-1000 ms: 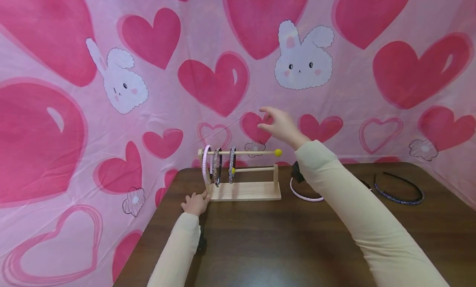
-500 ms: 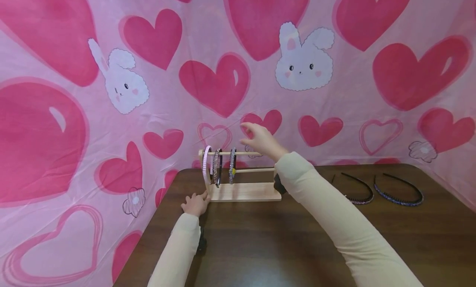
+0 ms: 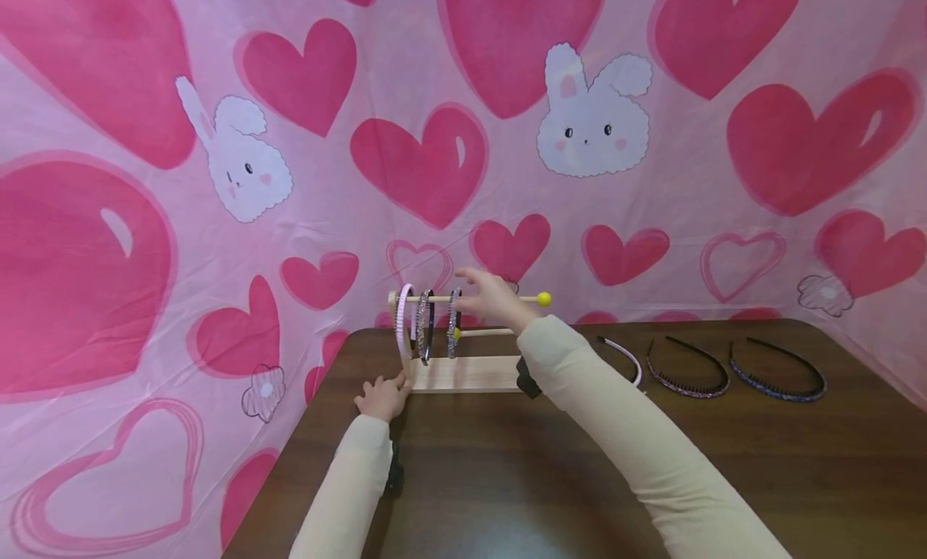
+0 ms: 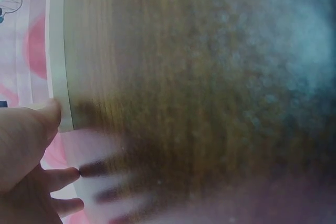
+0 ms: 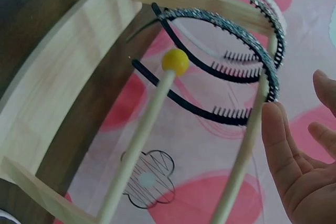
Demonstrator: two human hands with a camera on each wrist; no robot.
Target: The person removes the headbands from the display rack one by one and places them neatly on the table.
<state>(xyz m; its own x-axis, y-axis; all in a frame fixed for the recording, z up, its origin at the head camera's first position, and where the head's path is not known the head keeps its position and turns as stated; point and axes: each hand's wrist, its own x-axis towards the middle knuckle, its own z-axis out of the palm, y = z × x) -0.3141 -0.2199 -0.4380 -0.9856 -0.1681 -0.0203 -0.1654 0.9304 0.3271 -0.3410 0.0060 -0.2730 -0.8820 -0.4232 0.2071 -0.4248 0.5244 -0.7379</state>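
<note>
A light wooden headband stand [image 3: 478, 374] rests on the table, its upper rod tipped with a yellow ball [image 3: 544, 299]. Three headbands hang on that rod: a pink one [image 3: 401, 334] at the left end, a glittery one [image 3: 422, 330] beside it, and a silver-blue glitter headband [image 3: 451, 342] farther right. My right hand [image 3: 496, 297] is at the rod by the silver-blue headband [image 5: 226, 24]; in the right wrist view its fingers are spread, holding nothing, with one fingertip near the band. My left hand [image 3: 382, 398] touches the base's left end, fingers extended, thumb against the wooden edge [image 4: 60, 77].
On the right of the brown table [image 3: 463, 478] lie a pale pink headband [image 3: 633, 362], partly behind the right sleeve, a purple glitter headband [image 3: 698, 393] and a blue glitter headband [image 3: 785, 394]. A pink heart-print cloth [image 3: 507, 173] hangs behind. The stand's lower rod [image 5: 136, 145] ends in another yellow ball [image 5: 175, 62].
My right hand has moved left and down, from above the rod's right end to beside the silver-blue headband. My left hand has stayed at the stand's base.
</note>
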